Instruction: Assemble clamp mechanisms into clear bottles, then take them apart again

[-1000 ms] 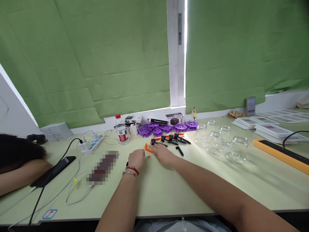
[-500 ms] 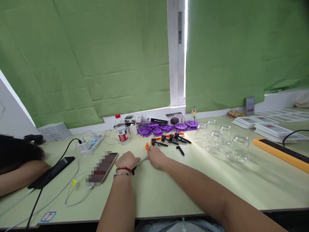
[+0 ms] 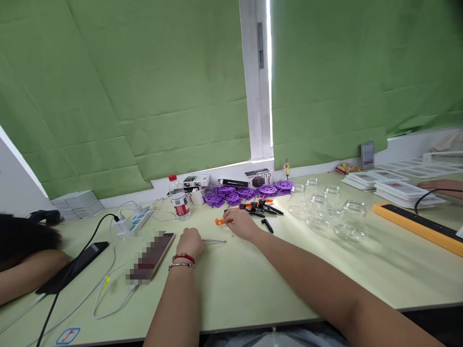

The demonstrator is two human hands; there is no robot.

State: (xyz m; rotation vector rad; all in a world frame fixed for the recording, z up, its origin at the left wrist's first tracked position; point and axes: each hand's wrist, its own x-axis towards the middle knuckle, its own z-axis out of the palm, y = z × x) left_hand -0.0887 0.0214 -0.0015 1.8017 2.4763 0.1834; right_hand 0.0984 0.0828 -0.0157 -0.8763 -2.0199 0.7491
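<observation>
Hands parted since before: thin grey rod (image 3: 213, 240), orange piece (image 3: 219, 222).

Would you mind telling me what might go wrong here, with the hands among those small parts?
1. The left hand holds a thin rod that lies flat on the table; it might roll or be swept aside.
2. The right hand, beside the orange piece, may knock the clamps or tiny loose parts away.

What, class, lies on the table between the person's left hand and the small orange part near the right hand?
Only the thin metal rod running from the left hand toward the orange part; otherwise bare table. The right hand is beside that part.
</observation>
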